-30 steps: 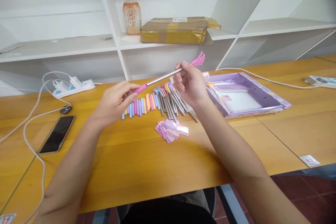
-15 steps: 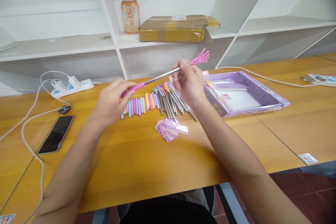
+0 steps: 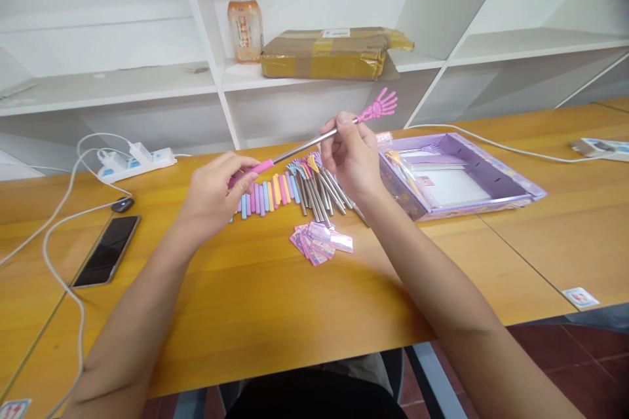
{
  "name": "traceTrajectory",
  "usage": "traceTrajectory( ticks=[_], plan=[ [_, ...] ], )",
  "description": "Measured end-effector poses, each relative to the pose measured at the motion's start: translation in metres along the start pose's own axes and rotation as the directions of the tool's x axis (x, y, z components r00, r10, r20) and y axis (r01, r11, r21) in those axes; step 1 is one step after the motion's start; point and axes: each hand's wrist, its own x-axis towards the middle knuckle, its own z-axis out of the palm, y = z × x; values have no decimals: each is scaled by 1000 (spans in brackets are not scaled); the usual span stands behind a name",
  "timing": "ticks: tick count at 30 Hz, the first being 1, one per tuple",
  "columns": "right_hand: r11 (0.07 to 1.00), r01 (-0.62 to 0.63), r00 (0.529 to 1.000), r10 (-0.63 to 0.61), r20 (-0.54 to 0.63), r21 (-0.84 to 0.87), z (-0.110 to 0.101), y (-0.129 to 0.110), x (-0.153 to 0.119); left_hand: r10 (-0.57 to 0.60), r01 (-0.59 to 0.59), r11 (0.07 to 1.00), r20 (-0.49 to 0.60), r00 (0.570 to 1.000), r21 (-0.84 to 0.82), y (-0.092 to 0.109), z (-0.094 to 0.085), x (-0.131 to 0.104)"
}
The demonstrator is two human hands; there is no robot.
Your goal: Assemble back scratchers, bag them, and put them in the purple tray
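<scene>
Held up between both hands is a back scratcher point(image 3: 308, 143) with a pink handle, a metal rod and a pink hand-shaped head. My left hand point(image 3: 212, 193) is closed round the pink handle. With thumb and fingers, my right hand point(image 3: 352, 152) pinches the rod just below the head. Beneath, on the table, lies a row of coloured handles point(image 3: 268, 198) in pink, blue, purple and yellow. Beside that row sit several metal rods point(image 3: 324, 193) with coloured hand-shaped heads, partly hidden by my right hand. A small heap of pink printed cards point(image 3: 317, 242) lies nearer to me.
A purple open box point(image 3: 506, 173) with wrapped pieces stands at right. On the left are a phone point(image 3: 107, 251), a white cable point(image 3: 48, 236) and a power strip point(image 3: 162, 158). A taped carton point(image 3: 327, 55) and a bottle point(image 3: 244, 25) occupy the shelf behind.
Both hands keep the same hold on the back scratcher. Its head has shifted slightly up and to the right, and my left hand slightly right.
</scene>
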Motion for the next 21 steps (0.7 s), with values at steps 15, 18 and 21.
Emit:
traceTrajectory(
  ticks=[15, 18, 21],
  plan=[
    [982, -142, 983, 125, 131, 124, 14, 5, -10, -35, 36, 998, 12, 999, -49, 1, 13, -4],
    [979, -164, 978, 145, 152, 121, 14, 5, -11, -21, 21, 998, 6, 1000, -52, 3, 13, -4],
    [976, -175, 973, 152, 173, 126, 15, 4, -13, -13, 13, 999, 1, 1000, -42, 4, 12, -4]
  ],
)
